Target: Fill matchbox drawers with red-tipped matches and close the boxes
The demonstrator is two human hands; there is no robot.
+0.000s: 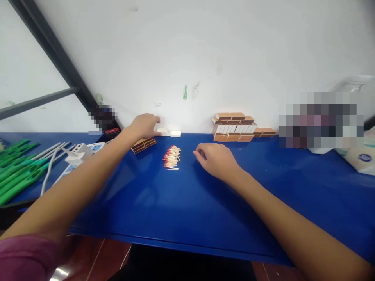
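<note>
My left hand [145, 125] reaches to the back of the blue table, thumb and fingers apart. Just beyond its fingertips lies a small white matchbox tray [163, 132], with a second white tray [175, 134] to its right; whether the thumb touches the nearer one is hard to see. Below that hand sit several matchboxes [143, 145] with brown striking sides. A pile of red-tipped matches [172, 157] lies between my hands. My right hand [217, 159] hovers right of the pile, fingers loosely curled towards the thumb, with nothing visible in them.
A stack of matchboxes [234, 128] stands against the wall, with more matchboxes [266, 132] beside it. Green plastic handles [22, 175], a power strip [98, 147] and a white charger plug [78, 153] with its cable lie left. A tissue pack [363, 158] sits far right.
</note>
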